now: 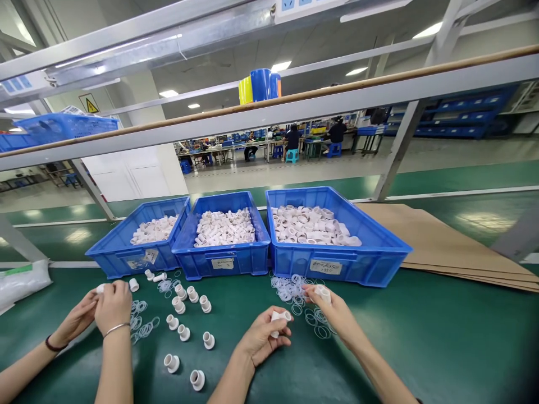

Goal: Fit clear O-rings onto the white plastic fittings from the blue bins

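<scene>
My left hand (267, 336) is closed around a white plastic fitting (281, 322), low in the middle of the head view. To its right, my right hand (330, 306) pinches another white piece (323, 293) near the clear rings (290, 287) lying on the green table (379, 336). More rings (319, 322) lie just below my right fingers. Several white flanged fittings (171, 362) stand upright on the table left of my left hand. The right blue bin (341, 272), behind my hands, holds many white ring-like pieces.
At the left, another person's hands (113, 308) hold a small white part beside loose rings (145, 330). Two more blue bins (221, 264) (143, 261) contain white parts. Cardboard sheets (442, 241) lie right; a shelf rail (328, 98) crosses above.
</scene>
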### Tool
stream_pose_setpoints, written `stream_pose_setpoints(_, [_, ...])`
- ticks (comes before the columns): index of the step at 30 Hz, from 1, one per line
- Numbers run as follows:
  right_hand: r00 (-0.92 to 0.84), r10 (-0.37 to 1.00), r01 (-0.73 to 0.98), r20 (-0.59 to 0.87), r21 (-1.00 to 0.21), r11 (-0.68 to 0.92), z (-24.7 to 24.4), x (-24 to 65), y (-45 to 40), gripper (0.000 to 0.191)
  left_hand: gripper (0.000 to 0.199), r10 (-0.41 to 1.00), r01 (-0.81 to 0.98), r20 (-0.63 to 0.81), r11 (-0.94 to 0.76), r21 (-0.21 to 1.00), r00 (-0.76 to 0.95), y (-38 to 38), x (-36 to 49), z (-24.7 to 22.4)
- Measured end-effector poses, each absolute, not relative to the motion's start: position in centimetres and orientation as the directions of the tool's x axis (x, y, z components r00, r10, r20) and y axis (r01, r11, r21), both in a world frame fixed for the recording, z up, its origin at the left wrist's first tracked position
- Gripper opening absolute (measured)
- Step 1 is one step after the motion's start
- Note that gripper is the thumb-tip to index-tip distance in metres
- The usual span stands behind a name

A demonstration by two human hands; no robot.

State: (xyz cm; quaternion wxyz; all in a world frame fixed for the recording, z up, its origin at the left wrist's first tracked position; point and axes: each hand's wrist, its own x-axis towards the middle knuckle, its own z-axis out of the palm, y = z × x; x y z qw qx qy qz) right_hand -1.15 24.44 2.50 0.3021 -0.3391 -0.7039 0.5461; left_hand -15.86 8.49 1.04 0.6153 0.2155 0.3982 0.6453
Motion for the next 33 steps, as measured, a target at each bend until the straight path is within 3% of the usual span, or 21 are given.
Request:
stream_pose_setpoints(3, [-0.636,0.748,0.241,0.191,-0.871,0.428,1.2,-0.6,24.8,0.026,0.035,0.956,-0.56,-0.211,0.063,0.826,-0.204,8.4,-16.0,1.5])
stream_pose_setpoints(7, [-0.794,0.546,0.317,0.267,-0.585,0.747,0.5,-0.1,24.3,0.025,0.024,0.951,-0.5,-0.213,0.076,0.863,-0.224,8.1,-15.9,2.4])
stream_pose_setpoints(10, [-0.848,0.488,0.351,0.208,-0.469,0.81,0.6,0.1,24.0,0.029,0.023,0.95,-0.353,-0.188,0.091,0.931,-0.248,7.7,-16.0,3.3])
stream_pose_setpoints(15, [-0.87,0.443,0.356,0.217,-0.345,0.868,0.1,-0.2,23.8,0.029,0.026,0.894,0.061,-0.069,0.107,0.992,-0.444,7.4,-16.3,3.7])
stream_pose_setpoints(18, [-0.87,0.441,0.367,0.22,-0.308,0.878,-0.2,-0.4,23.9,0.027,0.022,0.892,0.053,-0.053,0.086,0.995,-0.448,7.3,-16.4,3.9])
stream_pose_setpoints(21, [-0.855,0.463,0.365,0.235,-0.362,0.858,0.2,-0.3,23.9,0.024,0.022,0.928,-0.061,-0.092,0.075,0.995,-0.361,7.3,-16.4,4.3])
stream_pose_setpoints(26, [-0.767,0.61,0.385,0.199,-0.617,0.686,1.5,-0.1,23.5,0.018,0.029,0.933,-0.168,-0.121,0.067,0.983,-0.338,7.9,-16.1,4.0])
stream_pose_setpoints(29, [-0.734,0.663,0.366,0.148,-0.737,0.569,2.2,-0.3,22.8,0.029,0.04,0.936,-0.194,-0.142,0.082,0.978,-0.322,8.2,-15.9,3.5])
stream_pose_setpoints(33, [-0.75,0.659,0.335,0.055,-0.827,0.451,2.9,-0.8,21.6,0.038,0.041,0.948,-0.245,-0.135,0.063,0.968,-0.289,8.4,-15.9,3.0])
